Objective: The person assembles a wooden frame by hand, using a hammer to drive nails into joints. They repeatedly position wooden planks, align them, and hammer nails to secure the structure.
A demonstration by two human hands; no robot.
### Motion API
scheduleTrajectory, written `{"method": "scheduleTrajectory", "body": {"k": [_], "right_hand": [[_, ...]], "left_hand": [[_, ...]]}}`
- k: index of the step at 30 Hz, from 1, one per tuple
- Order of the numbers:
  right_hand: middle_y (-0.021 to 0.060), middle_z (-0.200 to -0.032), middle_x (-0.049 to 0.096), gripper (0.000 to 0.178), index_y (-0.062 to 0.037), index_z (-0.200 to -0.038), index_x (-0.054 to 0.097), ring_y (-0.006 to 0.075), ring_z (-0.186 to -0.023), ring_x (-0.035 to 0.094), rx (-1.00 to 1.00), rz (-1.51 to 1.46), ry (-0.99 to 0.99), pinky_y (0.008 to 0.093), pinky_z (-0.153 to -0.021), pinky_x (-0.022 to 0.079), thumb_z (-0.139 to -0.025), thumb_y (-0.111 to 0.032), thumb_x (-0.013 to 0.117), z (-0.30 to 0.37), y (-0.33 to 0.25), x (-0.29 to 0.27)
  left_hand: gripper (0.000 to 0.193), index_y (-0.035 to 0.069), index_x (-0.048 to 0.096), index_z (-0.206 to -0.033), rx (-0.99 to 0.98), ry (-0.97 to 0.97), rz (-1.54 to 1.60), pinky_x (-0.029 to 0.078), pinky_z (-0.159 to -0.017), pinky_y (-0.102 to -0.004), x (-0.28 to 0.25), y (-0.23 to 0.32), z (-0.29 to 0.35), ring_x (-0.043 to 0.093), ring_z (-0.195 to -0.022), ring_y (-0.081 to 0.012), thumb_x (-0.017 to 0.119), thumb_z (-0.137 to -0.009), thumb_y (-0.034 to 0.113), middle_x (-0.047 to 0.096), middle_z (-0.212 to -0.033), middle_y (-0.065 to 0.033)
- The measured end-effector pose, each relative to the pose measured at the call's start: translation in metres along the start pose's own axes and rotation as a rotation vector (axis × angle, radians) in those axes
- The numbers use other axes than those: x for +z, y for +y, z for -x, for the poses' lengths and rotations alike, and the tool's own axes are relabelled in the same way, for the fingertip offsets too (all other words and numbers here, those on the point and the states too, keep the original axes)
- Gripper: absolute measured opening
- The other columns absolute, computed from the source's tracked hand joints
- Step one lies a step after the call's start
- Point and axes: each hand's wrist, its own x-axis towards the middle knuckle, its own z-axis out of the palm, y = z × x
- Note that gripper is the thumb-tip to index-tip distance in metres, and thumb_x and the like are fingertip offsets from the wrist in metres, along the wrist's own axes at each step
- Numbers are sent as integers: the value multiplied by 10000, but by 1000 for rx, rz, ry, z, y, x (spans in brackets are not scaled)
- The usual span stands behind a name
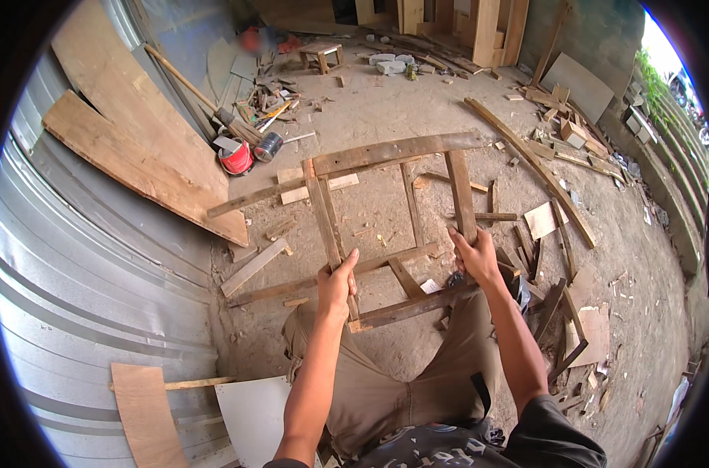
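A weathered wooden frame (399, 150) of nailed slats is held in front of my legs, its near rail close to my knees. My left hand (336, 288) is closed round its left upright, low down, with the thumb pointing up along the wood. Closed round the right upright is my right hand (477, 255). A rail sticks out to the left past the frame's corner, and more slats show behind and below it. I cannot tell which of these lower slats belong to the frame and which lie on the ground.
Tall boards (143, 168) lean on the corrugated metal wall (97, 288) at left, near a red bucket (237, 159) and a tin can (268, 147). A long beam (530, 168) and scrap wood lie at right. A small stool (321, 56) stands far back.
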Motion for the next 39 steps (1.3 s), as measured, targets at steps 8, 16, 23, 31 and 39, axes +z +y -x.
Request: {"method": "scheduleTrajectory", "body": {"k": [8,16,23,31,39], "right_hand": [[-20,-574,479,264,-34,-830,550,70,-420,443,2,-212,22,259,-367,342,-923,-243,683,4,10,-10],[1,-614,503,379,-66,-781,522,105,-450,473,194,-282,89,285,-395,373,-905,-375,704,-24,42,-16],[99,-708,625,438,5,-954,619,213,-522,591,59,35,155,346,-483,472,-946,-433,631,-62,76,7],[265,-1029,620,519,39,-1166,569,395,-977,626,-634,365,-172,484,-913,467,-944,-430,589,14,-1,56],[103,-705,675,622,-61,-932,605,224,-583,667,-420,773,-112,406,-555,536,-750,-646,713,7,-14,72]], "left_hand": [[327,99,576,-752,186,-107,-77,359,-409,-247,8,5,4,453,-432,-72,723,-872,365,470,-518,25],[369,55,580,-935,130,-457,-155,460,-489,-281,46,68,-25,534,-498,-119,516,-950,418,545,-662,-25],[442,30,582,-965,8,-295,-347,470,-494,-318,61,77,-60,544,-502,-160,489,-967,462,546,-713,-58],[472,25,578,-905,81,-164,-579,436,-482,-321,73,54,-93,524,-512,-153,488,-965,485,521,-682,-29],[674,-37,619,-1119,269,-395,-770,485,-837,-354,74,78,-88,618,-934,-187,432,-978,595,665,-976,-124]]}}
